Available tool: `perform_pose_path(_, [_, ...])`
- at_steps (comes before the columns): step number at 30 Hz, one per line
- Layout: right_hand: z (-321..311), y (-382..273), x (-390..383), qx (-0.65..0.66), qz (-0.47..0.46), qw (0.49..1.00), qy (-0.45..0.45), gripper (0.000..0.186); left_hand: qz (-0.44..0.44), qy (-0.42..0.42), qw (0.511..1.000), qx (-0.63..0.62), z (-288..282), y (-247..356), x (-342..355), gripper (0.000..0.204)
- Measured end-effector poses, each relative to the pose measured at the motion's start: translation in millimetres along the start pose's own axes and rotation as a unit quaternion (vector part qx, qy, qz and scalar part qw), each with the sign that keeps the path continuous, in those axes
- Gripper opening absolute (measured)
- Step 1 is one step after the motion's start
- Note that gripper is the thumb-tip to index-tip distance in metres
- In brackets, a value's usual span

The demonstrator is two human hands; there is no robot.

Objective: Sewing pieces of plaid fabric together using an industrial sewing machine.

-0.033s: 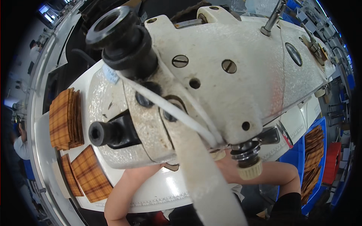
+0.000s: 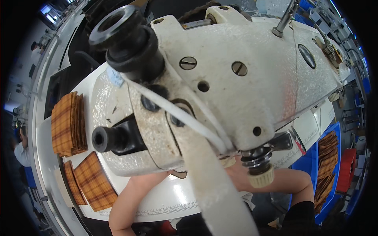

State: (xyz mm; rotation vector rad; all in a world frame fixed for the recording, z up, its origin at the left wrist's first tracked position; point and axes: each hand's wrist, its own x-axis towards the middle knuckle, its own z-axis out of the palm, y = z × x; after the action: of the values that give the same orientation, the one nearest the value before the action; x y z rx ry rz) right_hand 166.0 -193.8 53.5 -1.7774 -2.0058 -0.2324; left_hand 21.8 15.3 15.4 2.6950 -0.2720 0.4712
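Note:
A white sewing machine head (image 2: 252, 94) fills the middle of the view and covers most of what both hands do. My left hand (image 2: 151, 180) reaches under its left end, with only the wrist and back of the hand showing. From the right, my right hand (image 2: 237, 177) goes in behind a pale out-of-focus strip (image 2: 214, 185) and the thread tension knob (image 2: 261, 177). The fingers of both hands are hidden, as is anything they touch. Orange-brown plaid fabric pieces (image 2: 94, 183) lie flat on the table, left of my left forearm.
A thick stack of plaid pieces (image 2: 65, 126) sits at the far left. Ruler markings run along the white table's near edge (image 2: 165, 208). At right, a blue bin (image 2: 311, 163) holds more plaid pieces (image 2: 328, 151). A red-handled tool (image 2: 301, 147) lies beside the machine.

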Motion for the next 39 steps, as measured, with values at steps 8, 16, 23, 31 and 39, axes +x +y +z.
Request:
perform_pose_path(8, [7.2, 6.5, -0.2, -0.015, -0.062, 0.998, 0.002, 0.038, -0.264, -0.138, 0.952, -0.073, -24.3, 28.3, -4.6, 0.013])
perform_pose_path(16, [7.0, 16.2, -5.1, 0.002, -0.056, 0.997, 0.043, 0.028, -0.059, -0.062, 0.995, -0.06, -18.1, 44.3, -5.8, 0.038])
perform_pose_path(23, [10.7, 31.4, 0.9, 0.016, -0.022, 0.999, 0.018, 0.026, -0.099, -0.07, 0.991, -0.059, -22.1, 42.4, 0.7, 0.039])
perform_pose_path(31, [26.0, 32.2, -2.0, 0.061, 0.053, 0.997, 0.002, 0.032, -0.206, -0.098, 0.972, -0.063, -25.4, 26.2, 3.5, 0.039])
perform_pose_path(39, [11.9, 35.8, 3.8, 0.053, 0.013, 0.996, 0.063, 0.028, -0.237, -0.111, 0.964, -0.043, -18.7, -1.4, -5.7, 0.04])
